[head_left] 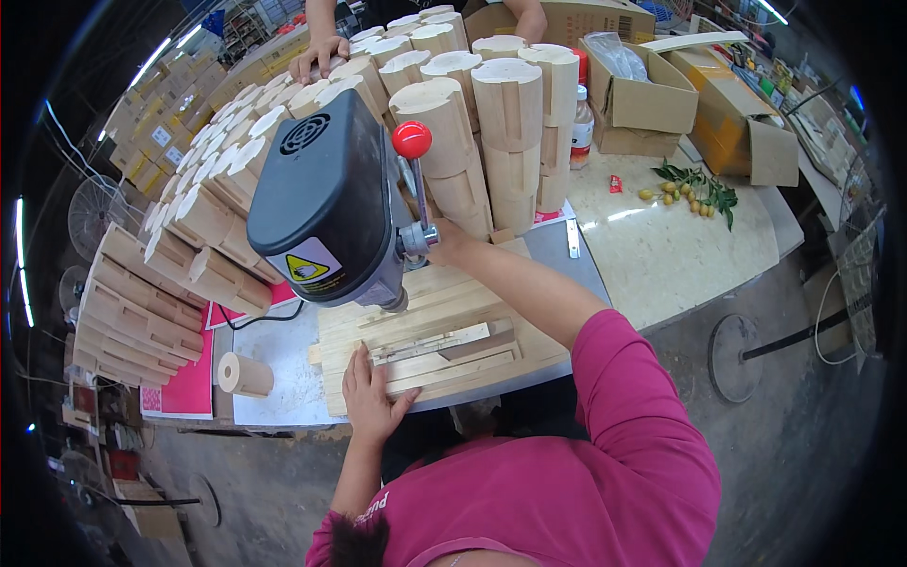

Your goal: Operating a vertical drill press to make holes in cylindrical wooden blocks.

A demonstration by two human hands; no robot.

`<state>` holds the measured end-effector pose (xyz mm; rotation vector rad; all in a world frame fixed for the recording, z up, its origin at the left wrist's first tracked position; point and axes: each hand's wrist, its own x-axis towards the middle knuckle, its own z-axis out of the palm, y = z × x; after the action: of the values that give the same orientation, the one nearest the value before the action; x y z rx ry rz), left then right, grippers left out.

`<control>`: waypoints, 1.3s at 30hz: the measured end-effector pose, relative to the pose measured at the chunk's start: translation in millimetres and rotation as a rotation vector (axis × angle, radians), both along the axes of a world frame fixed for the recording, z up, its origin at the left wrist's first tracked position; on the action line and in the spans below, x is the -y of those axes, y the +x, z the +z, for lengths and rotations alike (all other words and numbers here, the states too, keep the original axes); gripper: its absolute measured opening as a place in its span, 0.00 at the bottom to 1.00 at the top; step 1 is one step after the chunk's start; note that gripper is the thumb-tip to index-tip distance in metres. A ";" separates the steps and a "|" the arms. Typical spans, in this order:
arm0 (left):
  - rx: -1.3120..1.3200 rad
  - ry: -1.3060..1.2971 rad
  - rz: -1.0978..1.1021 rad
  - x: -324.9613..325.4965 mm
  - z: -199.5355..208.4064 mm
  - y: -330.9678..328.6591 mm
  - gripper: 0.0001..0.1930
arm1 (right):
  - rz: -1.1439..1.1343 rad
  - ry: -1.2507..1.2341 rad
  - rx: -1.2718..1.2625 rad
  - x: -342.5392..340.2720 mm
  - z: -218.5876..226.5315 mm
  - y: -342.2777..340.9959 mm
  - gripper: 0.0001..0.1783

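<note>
A black bench drill press head (326,189) with a red-knobbed lever (412,142) stands over a wooden board (350,326). Light wooden strips (439,342) lie on this board, with a slot between them. My left hand (372,397) rests on the board's near left part, fingers stretched out by the strips' left end, thumb apart. Beyond the drill's metal lever hub (417,238), my right hand (448,244) reaches in next to the far side of the board. The hub and drill body hide most of its fingers, so what it holds cannot be seen.
Stacked wooden cylinders (508,104) crowd the table's far side and left. One short cylinder (246,374) lies at the front left. Another person's hand (319,57) touches the stacks. At right are a bottle (582,128), an open carton (642,104) and yellow fruit with leaves (694,194).
</note>
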<state>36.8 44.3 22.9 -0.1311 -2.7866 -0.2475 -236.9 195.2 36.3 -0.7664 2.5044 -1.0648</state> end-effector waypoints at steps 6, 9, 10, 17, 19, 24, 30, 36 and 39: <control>0.003 0.030 -0.017 -2.2 -0.7 -1.0 0.34 | -0.154 0.213 -0.175 -10.7 -25.3 16.2 0.35; 0.005 0.014 -0.007 0.2 -0.4 0.7 0.34 | -0.093 0.066 -0.300 -37.5 -15.1 37.5 0.27; 0.003 0.020 -0.003 1.0 -0.7 2.6 0.34 | -0.199 -0.059 -0.265 -44.3 0.3 47.8 0.27; -0.038 0.053 -0.014 -0.7 -2.9 -1.3 0.31 | -0.682 -0.364 -0.535 -69.4 -8.6 43.0 0.30; -0.037 0.055 -0.012 -1.4 -2.2 -0.5 0.31 | -0.699 -0.357 -0.558 -66.1 -8.4 43.0 0.31; -0.032 0.065 -0.015 -2.5 0.5 1.0 0.31 | -0.745 -0.381 -0.626 -73.8 -17.1 39.4 0.32; -0.007 0.034 -0.009 -2.4 2.1 1.3 0.35 | -1.070 -0.348 -0.605 -129.5 -32.5 9.1 0.34; -0.029 0.061 -0.011 -3.7 1.6 -0.6 0.30 | -1.068 -0.208 -0.473 -189.9 -29.2 -22.5 0.37; -0.032 0.062 -0.026 -3.4 0.7 -2.3 0.30 | -1.009 -0.157 -0.434 -209.3 -28.2 -41.4 0.41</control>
<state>34.5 47.8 23.7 -0.1543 -2.7439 -0.3345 -278.3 404.5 8.1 0.3874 3.2885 -1.5046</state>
